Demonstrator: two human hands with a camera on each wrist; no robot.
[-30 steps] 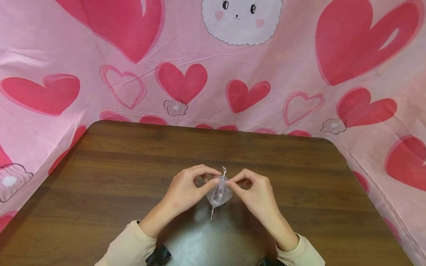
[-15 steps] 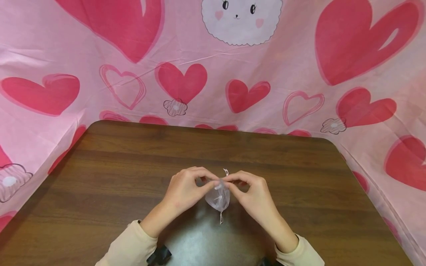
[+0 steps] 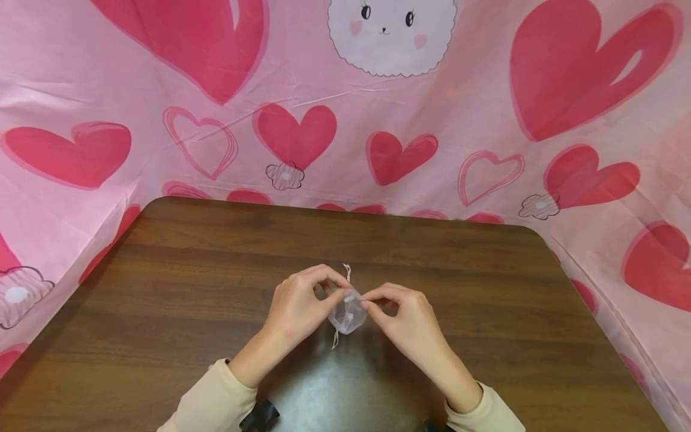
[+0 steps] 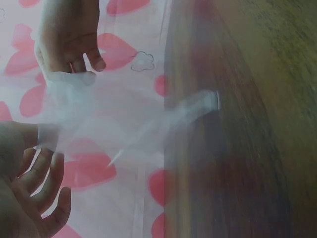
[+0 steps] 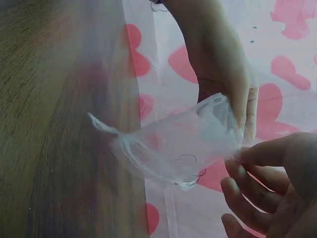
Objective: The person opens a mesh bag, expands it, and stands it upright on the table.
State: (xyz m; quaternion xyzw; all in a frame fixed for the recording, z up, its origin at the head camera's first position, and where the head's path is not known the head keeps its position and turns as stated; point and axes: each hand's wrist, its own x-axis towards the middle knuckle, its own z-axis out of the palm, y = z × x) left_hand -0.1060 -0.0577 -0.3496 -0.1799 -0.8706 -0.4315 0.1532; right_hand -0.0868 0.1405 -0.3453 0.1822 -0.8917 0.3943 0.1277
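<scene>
A small sheer white drawstring pouch [image 3: 347, 318] is held up above the table between the two hands. My left hand [image 3: 299, 303] pinches its upper left edge between thumb and fingertips. On the other side, thumb and index finger of my right hand [image 3: 412, 315] pinch the rim. Pale cord ends stick out at the pouch's far and near sides in the head view. In the right wrist view the pouch [image 5: 193, 129] hangs spread out, with gathered cord along one side. Motion blurs the pouch [image 4: 114, 109] in the left wrist view. Whether anything lies inside cannot be told.
A dark brown wooden table [image 3: 216, 252] with rounded far corners lies under the hands. Behind and beside it hangs a pink cloth [image 3: 345, 90] with red hearts. Black wrist-worn devices [image 3: 259, 415] show near the sleeves.
A second ago the hands were apart at the pouch rim, then drew close together. Now they have parted slightly, and the pouch has shifted left and turned, its cord ends with it.
</scene>
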